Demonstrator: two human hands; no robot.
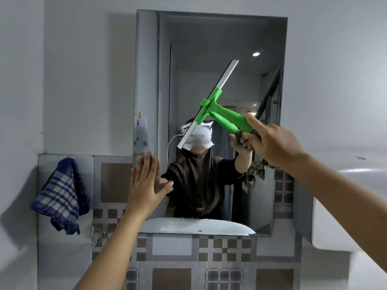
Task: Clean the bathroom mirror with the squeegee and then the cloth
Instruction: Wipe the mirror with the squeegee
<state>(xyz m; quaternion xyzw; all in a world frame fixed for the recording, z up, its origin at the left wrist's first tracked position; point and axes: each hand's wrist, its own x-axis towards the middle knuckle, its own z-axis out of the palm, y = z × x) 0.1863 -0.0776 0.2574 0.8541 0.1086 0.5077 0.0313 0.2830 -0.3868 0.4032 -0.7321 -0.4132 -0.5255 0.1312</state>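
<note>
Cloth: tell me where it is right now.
In the head view the checked blue cloth hangs on the tiled wall left of the mirror, beyond the open left hand, untouched.

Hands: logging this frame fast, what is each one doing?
Left hand: open, flat, at the mirror's left edge, holding nothing.
Right hand: closed on the squeegee handle.

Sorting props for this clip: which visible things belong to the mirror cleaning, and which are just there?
Job:
mirror
green squeegee, handle in the right hand
checked cloth, hanging on the wall
left hand, flat at the mirror's left edge

Just there:
washbasin
patterned tiles
</note>
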